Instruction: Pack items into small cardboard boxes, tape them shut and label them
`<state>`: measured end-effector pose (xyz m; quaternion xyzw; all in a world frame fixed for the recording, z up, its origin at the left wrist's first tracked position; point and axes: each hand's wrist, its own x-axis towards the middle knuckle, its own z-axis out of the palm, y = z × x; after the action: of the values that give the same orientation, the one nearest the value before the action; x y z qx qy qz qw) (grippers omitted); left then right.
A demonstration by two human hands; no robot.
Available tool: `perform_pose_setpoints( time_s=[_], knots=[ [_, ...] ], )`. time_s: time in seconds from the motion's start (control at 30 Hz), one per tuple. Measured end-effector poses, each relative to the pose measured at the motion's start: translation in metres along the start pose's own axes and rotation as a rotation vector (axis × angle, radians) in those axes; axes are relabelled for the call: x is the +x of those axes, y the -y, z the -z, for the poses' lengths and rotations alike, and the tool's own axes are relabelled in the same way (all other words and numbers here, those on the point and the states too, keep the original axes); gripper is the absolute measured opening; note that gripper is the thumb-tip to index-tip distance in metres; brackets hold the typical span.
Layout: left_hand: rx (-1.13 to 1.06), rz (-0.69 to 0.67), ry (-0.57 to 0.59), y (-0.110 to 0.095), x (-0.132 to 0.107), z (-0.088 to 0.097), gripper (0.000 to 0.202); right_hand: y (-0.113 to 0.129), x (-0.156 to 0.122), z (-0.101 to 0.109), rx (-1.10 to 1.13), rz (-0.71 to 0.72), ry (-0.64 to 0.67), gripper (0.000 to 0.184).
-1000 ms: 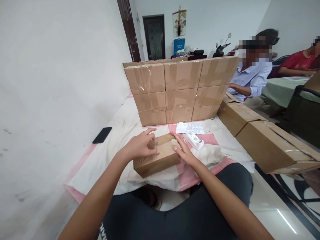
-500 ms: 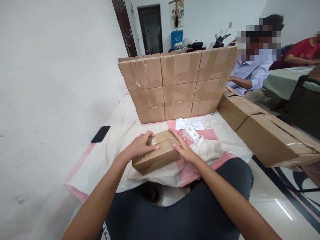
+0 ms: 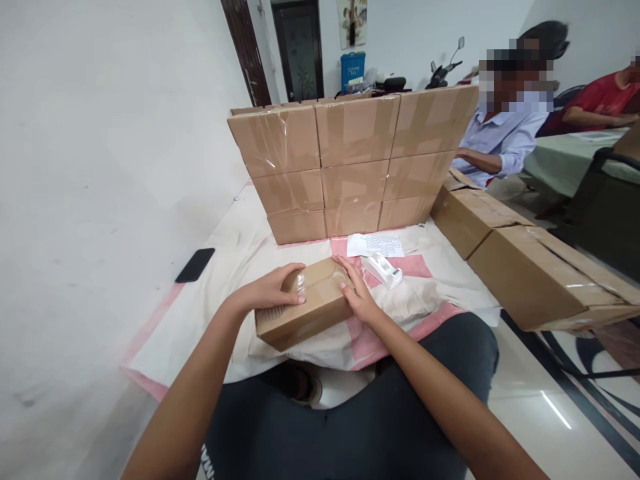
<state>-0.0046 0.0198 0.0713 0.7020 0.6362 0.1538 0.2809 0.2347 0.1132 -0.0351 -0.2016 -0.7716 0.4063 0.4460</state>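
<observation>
A small brown cardboard box (image 3: 320, 293) lies on the cloth in front of me, its long side turned slightly. Clear tape shines on its top seam. My left hand (image 3: 273, 287) grips the left part of the box across its top, thumb near the close edge and fingers toward the far edge. At the right end, my right hand (image 3: 359, 292) holds the box, thumb on top and fingers stretched along the far corner. Just right of that hand sits a white tape dispenser (image 3: 383, 270). Behind it lies a printed sheet (image 3: 377, 245) of small outlined labels.
A wall of stacked taped boxes (image 3: 355, 163) stands at the back of the cloth (image 3: 220, 320). A black phone (image 3: 195, 265) lies at the left edge. Larger cartons (image 3: 530, 280) line the right side. A co-worker in a pale shirt (image 3: 515, 137) sits beyond them.
The whole view has shifted slightly. My left hand has slid a little along the box's top toward its left end; the right hand keeps its place at the right end.
</observation>
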Motion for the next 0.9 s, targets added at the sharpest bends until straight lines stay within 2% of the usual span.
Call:
perform_pose_setpoints(
  time_s=[0.1,0.2,0.37,0.5,0.6,0.67,0.73,0.8,0.83,0.9],
  knots=[
    [0.084,0.052,0.064,-0.003,-0.007,0.002,0.109,0.002,0.001,-0.002,0.007,0.002,-0.004,0.057],
    [0.146,0.054,0.089,-0.005,-0.01,-0.001,0.124,0.004,0.002,0.0,0.048,-0.016,0.005,0.056],
    [0.304,-0.023,0.009,-0.015,-0.023,-0.015,0.13,0.008,-0.001,0.003,0.078,-0.044,0.059,0.057],
    [0.393,-0.062,-0.036,-0.019,-0.026,-0.021,0.114,0.009,-0.002,0.012,0.219,-0.189,-0.031,0.048],
    [0.383,-0.073,-0.071,-0.001,-0.012,-0.009,0.105,-0.001,0.012,0.042,0.246,-0.321,-0.216,0.035],
    [0.365,-0.091,-0.077,0.013,0.001,0.006,0.103,-0.014,0.034,0.073,0.153,-0.414,-0.348,0.027],
    [0.326,-0.115,-0.109,0.017,0.011,0.019,0.102,-0.029,0.061,0.107,-0.003,-0.494,-0.431,0.023],
    [0.257,-0.153,-0.198,0.003,0.019,0.023,0.091,-0.044,0.086,0.136,-0.118,-0.561,-0.481,0.019],
    [0.212,-0.19,-0.269,-0.01,0.024,0.02,0.079,-0.05,0.096,0.149,-0.123,-0.574,-0.519,0.016],
    [0.094,-0.326,-0.48,-0.043,0.04,0.002,0.045,-0.057,0.108,0.172,-0.09,-0.504,-0.638,0.01]
  ],
)
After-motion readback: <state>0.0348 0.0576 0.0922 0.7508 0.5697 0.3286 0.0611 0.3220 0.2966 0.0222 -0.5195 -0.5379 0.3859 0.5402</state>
